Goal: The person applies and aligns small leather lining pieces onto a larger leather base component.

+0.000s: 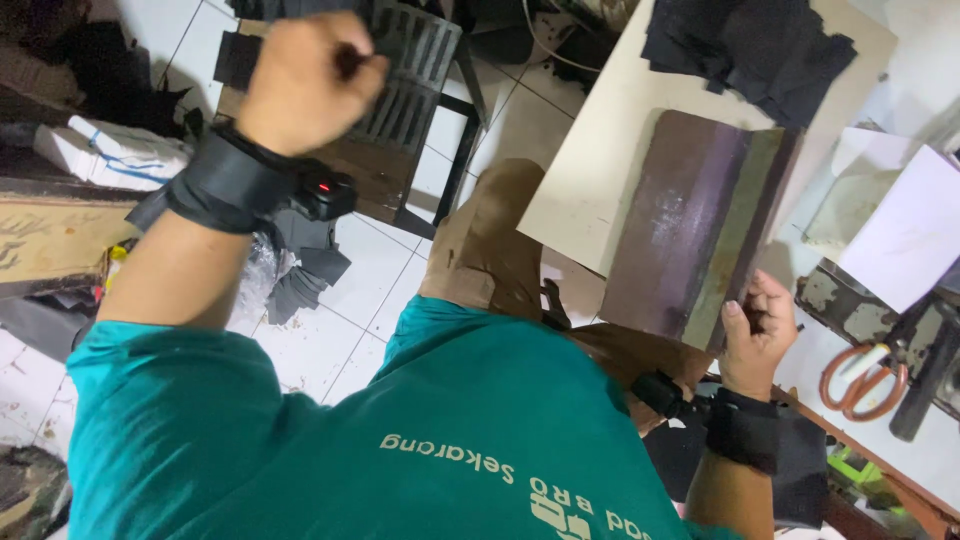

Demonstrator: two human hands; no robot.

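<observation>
My right hand [755, 335] grips the lower corner of the board [690, 225], tilted over the table [585, 170] edge. My left hand [305, 80] is clenched, raised. One-handed grip risks slippage.

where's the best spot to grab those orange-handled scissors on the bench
Probably by the two orange handle loops, coming from above: the scissors lie flat on the bench at the right, and the loops are the only part fully showing. The blades seem to run under a dark bar, so draw them out handle-first.
</observation>
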